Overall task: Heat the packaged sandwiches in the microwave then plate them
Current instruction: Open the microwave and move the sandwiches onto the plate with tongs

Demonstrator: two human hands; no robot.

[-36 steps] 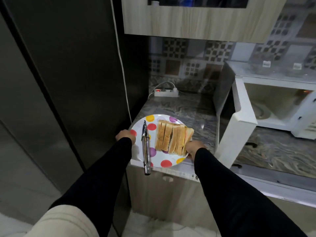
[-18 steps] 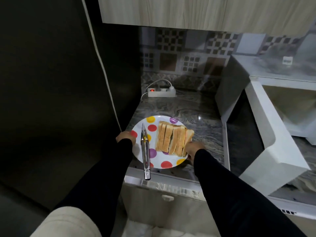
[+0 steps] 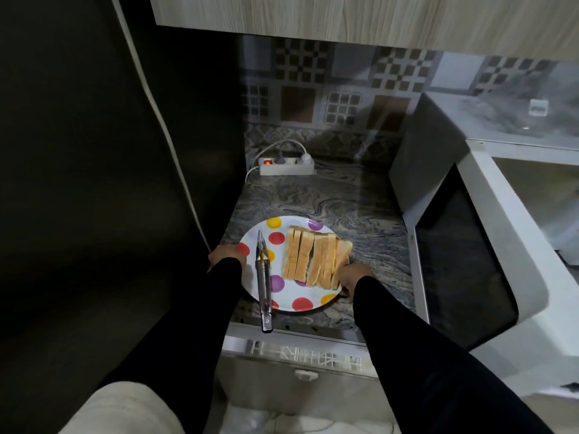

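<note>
A white plate with coloured dots (image 3: 291, 300) sits near the front edge of the marble counter (image 3: 329, 202). A row of sandwich slices (image 3: 315, 261) stands on its right half. Metal tongs (image 3: 263, 277) lie across its left half, their handle sticking out over the counter's front edge. My left hand (image 3: 224, 255) grips the plate's left rim. My right hand (image 3: 354, 274) grips the right rim, beside the sandwiches. Both hands are partly hidden by black sleeves. The white microwave (image 3: 507, 145) stands at the right with its door (image 3: 463, 264) swung open toward me.
A white power strip (image 3: 286, 166) with a lit red switch and plugged cables lies at the back of the counter. A dark tall appliance (image 3: 94, 151) walls the left side. A wooden cabinet (image 3: 344, 17) hangs overhead. A drawer front (image 3: 297, 377) is below the counter edge.
The view has shifted left and down, closer to the plate. Both hands keep their hold on the plate's rims; plate, sandwiches and tongs stay in place on the counter.
</note>
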